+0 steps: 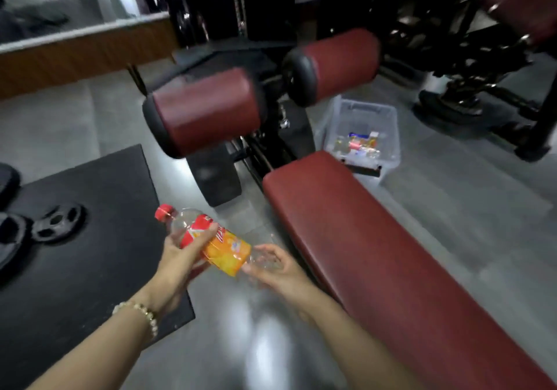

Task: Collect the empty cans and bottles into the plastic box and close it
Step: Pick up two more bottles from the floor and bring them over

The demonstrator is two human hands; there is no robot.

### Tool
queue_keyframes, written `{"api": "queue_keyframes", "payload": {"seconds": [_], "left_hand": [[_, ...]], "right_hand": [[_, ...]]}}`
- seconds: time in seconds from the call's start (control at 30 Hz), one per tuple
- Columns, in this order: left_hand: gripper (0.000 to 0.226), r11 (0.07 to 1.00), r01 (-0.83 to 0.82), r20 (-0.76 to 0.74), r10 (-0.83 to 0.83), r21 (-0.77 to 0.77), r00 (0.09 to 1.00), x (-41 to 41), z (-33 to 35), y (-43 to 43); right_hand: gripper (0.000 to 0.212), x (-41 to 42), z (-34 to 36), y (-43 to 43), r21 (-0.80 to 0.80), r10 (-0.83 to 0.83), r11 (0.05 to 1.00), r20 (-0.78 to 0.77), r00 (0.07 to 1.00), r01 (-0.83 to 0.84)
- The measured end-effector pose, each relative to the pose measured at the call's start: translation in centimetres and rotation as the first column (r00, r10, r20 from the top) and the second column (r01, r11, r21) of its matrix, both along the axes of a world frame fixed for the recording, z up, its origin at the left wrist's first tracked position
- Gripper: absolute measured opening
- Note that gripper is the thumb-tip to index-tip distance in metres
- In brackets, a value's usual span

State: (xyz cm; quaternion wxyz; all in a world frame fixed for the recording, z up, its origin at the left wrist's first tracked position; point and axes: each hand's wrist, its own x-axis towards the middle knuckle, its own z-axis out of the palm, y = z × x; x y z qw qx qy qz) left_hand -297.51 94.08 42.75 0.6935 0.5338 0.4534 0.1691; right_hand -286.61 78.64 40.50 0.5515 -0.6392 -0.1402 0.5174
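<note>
Landmark: maroon bench pad (pixel 391 263). Far left of the bench, a black floor mat (pixel 90 239) bearing black weight plates (pixel 57 222). Nearer the bench's left edge, an empty clear plastic bottle (pixel 211 239) — red cap, red-and-orange label — held tilted above the grey floor (pixel 256 344), cap end up and away from the bench; left hand (pixel 180 257), with a bead bracelet (pixel 141 314) at the wrist, is wrapped around its upper body, while right hand (pixel 277 264) cups the clear base, fingers loosely curled. Beyond the bench's head end, two maroon roller pads (pixel 208 109) on a black frame. Just right of that end, the clear plastic box (pixel 388 136) on the floor, lid off — several bottles and cans (pixel 360 145) lie inside, blurred; the bench corner overlaps its near wall. Farther right, black machine frames (pixel 482 73).
</note>
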Motion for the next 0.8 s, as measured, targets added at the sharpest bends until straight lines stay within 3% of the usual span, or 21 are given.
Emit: {"api": "queue_keyframes", "payload": {"seconds": [0.13,0.3,0.4,0.57,0.8], "left_hand": [[0.041,0.997,0.071,0.034,-0.073,0.034,0.997,3.5,11.9,-8.1],[0.048,0.969,0.191,0.119,-0.21,0.154,0.97,7.7,23.8,-18.6],[0.051,0.934,0.275,0.115,-0.307,0.23,0.945,9.2,28.9,-24.9],[0.062,0.871,0.386,0.048,-0.419,0.304,0.907,11.6,35.0,-35.0],[0.066,0.796,0.504,0.03,-0.544,0.335,0.839,20.8,37.5,-57.9]], "right_hand": [[0.046,1.4,11.3,-7.9,0.001,-0.071,0.997,0.113,0.991,0.071],[0.04,4.5,22.2,-21.7,0.014,-0.324,0.941,0.318,0.891,0.337],[0.039,6.2,27.9,-31.3,-0.023,-0.376,0.898,0.477,0.794,0.439],[0.051,9.8,36.3,-48.8,-0.196,-0.195,0.856,0.736,0.648,0.479],[0.055,15.3,41.8,-74.6,-0.32,-0.009,0.813,0.828,0.56,0.486]]}}
